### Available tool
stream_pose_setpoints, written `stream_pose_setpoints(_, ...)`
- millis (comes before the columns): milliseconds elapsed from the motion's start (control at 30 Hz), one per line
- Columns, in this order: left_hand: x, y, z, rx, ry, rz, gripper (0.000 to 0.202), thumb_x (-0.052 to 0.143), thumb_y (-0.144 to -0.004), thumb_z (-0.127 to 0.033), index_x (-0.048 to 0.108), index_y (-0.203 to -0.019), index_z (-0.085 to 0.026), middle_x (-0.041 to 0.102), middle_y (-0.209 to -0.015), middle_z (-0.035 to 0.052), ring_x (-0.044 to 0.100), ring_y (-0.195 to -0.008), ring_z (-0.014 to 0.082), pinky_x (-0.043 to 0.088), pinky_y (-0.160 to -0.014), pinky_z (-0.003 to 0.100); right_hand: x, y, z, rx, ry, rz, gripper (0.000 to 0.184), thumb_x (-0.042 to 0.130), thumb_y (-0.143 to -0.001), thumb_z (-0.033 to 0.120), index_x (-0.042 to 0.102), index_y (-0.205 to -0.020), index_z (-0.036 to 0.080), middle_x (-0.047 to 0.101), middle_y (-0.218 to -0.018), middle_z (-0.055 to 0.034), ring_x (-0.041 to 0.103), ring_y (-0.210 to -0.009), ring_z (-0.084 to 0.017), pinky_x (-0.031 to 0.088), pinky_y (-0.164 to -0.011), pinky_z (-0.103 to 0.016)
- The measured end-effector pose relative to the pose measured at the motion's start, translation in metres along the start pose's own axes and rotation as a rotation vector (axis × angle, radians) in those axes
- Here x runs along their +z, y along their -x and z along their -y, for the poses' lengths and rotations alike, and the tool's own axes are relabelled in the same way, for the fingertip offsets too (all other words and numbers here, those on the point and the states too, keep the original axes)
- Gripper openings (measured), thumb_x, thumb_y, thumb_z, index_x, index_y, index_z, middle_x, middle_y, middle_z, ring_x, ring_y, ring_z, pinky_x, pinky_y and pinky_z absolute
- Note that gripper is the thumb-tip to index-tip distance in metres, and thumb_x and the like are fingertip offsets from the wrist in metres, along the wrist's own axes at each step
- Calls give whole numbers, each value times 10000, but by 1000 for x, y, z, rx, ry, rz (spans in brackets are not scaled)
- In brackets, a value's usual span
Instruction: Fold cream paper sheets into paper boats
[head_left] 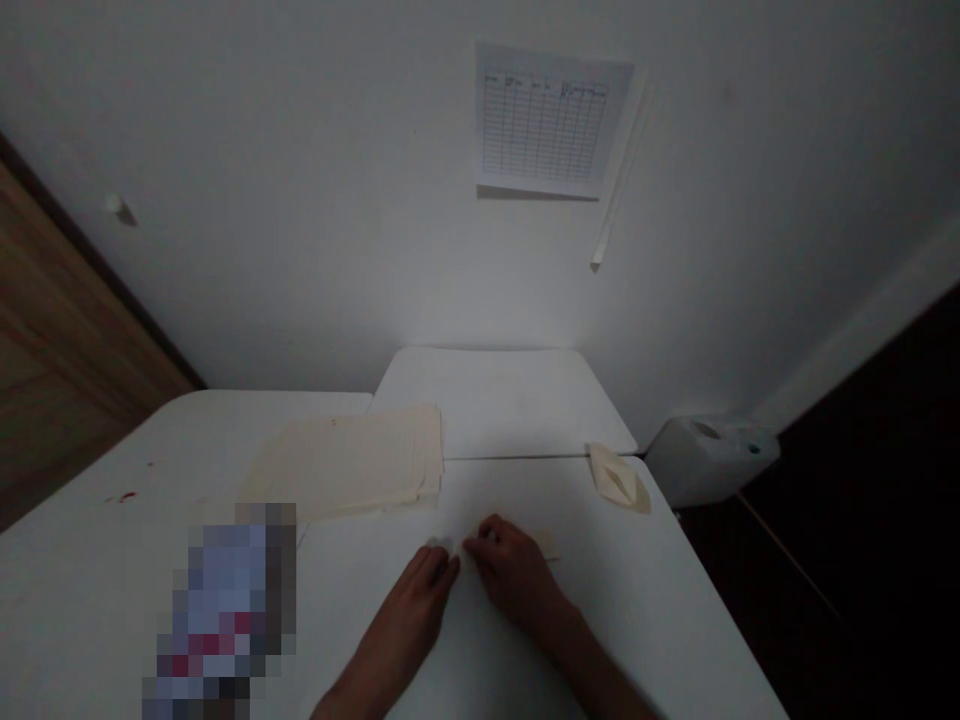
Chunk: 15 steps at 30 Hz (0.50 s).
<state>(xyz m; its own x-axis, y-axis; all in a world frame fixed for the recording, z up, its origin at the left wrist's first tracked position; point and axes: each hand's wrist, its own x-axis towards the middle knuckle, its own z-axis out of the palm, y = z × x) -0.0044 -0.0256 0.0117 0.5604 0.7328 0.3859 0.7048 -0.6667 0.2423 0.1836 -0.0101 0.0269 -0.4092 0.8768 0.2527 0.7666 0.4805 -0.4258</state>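
Note:
On the white table, my left hand and my right hand are close together, fingers closed in a pinch. A small piece of cream paper shows from behind my right hand, which covers most of it. Whatever lies between my left fingertips is too small and dim to make out. Beyond my left hand lies a stack of cream paper sheets, slightly uneven at the edges. To the right, near the table's edge, rests a folded cream paper piece.
A blurred-out object is at the left on the white table. The table meets a wall bearing a printed chart. A white plastic container stands beyond the right edge, and wooden panelling is at far left.

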Motion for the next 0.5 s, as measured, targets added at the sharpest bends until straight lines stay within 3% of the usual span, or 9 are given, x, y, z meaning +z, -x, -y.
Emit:
stream_pose_setpoints(300, -2, 21, -7, 8, -113, -24, 377, 435, -894, -103, 560, -1235, -206, 645, -1118, 109, 625, -994, 258, 533, -885, 441, -5, -4, 0, -80, 139, 92, 303, 528, -914, 146, 608, -1158, 307, 578, -1028, -21, 537, -896, -152, 432, -764, -248)
stream_pose_setpoints(500, 5, 35, -3, 39, -257, -56, 380, 440, -890, -160, 577, -1240, -212, 650, -1212, 98, 623, -1075, 282, 514, -909, 459, -5, -5, 0, -170, 174, 115, 286, 553, -913, 175, 621, -1140, 335, 575, -1031, -17, 518, -887, -157, 429, -767, -267)
